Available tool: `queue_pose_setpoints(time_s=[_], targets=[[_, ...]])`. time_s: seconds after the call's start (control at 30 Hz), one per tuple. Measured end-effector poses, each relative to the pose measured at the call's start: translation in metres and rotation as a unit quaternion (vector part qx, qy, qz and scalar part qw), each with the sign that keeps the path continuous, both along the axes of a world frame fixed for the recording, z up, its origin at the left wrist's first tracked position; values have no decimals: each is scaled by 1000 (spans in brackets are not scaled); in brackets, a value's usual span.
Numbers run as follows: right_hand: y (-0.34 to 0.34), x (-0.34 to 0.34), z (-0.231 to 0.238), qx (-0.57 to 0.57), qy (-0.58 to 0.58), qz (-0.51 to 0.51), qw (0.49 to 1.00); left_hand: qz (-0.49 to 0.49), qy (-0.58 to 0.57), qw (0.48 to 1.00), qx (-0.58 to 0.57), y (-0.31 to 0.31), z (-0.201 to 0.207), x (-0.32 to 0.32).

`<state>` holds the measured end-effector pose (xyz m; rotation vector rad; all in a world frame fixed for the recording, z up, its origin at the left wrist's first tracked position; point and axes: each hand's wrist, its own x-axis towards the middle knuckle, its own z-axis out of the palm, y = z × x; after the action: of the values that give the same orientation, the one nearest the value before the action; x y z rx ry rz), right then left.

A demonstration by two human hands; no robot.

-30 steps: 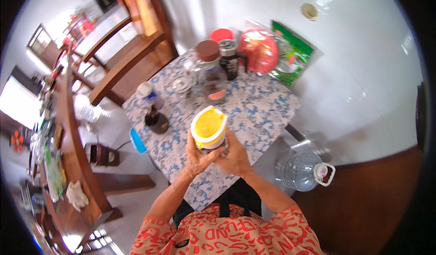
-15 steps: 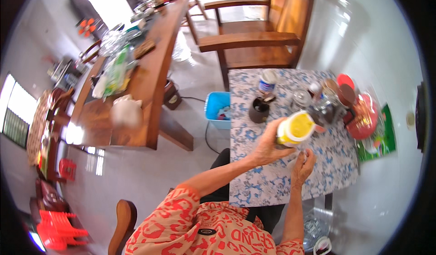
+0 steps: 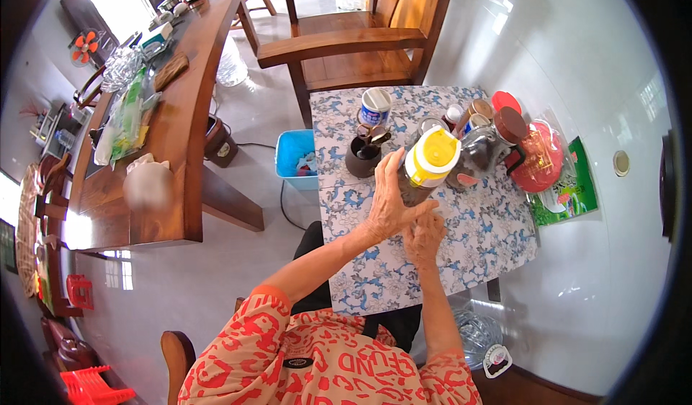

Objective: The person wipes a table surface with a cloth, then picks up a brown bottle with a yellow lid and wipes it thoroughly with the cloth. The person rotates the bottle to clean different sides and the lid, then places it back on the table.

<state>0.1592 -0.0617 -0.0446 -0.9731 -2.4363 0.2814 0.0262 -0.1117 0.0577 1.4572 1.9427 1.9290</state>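
Note:
A bottle (image 3: 431, 158) with a yellow-and-white lid and a dark lower body stands tilted over the table. My left hand (image 3: 389, 204) wraps round its body from the left, thumb stretched toward the right. Just below that thumb is my right hand (image 3: 424, 240), its fingers curled together close to the bottle's base. Whatever those fingers may hold is hidden. On the patterned table (image 3: 382, 268), a dark cup of utensils (image 3: 362, 157) sits left of the bottle, and a glass jug (image 3: 476, 154) with a brown lid is to its right.
A white-and-blue tin (image 3: 375, 106) stands at the table's far side. Red packaging (image 3: 539, 158) and a green packet (image 3: 577, 192) lie by the wall. A blue bin (image 3: 288, 149) is beside the table's left edge. A wooden armchair (image 3: 346, 41) stands beyond; a long wooden table (image 3: 180, 131) is at left.
The view has shifted, so the table sits further left. My right hand has come in under the left one, close to the bottle's base. The left hand keeps its hold on the bottle.

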Motion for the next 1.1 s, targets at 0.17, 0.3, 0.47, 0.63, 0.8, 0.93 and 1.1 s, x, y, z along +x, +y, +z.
queue_pose_setpoints(time_s=[0.17,0.3,0.47,0.63,0.8,0.93,1.1], targets=[[8,8,16,3,54,37,998,93,209,972,-48,-83,44,-35],[4,11,12,52,22,40,998,317,269,899,-138,-166,66,-124],[-3,26,10,6,52,119,992,496,277,735,-370,-254,53,-201],[31,21,35,-77,146,2,986,497,249,706,-438,-260,86,-202],[54,1,39,-138,187,-13,973,545,221,657,-471,-293,97,-236],[42,4,34,20,142,-40,989,459,106,735,-488,-310,100,-231],[13,32,42,-22,203,-38,978,361,126,837,-391,-324,105,-215]])
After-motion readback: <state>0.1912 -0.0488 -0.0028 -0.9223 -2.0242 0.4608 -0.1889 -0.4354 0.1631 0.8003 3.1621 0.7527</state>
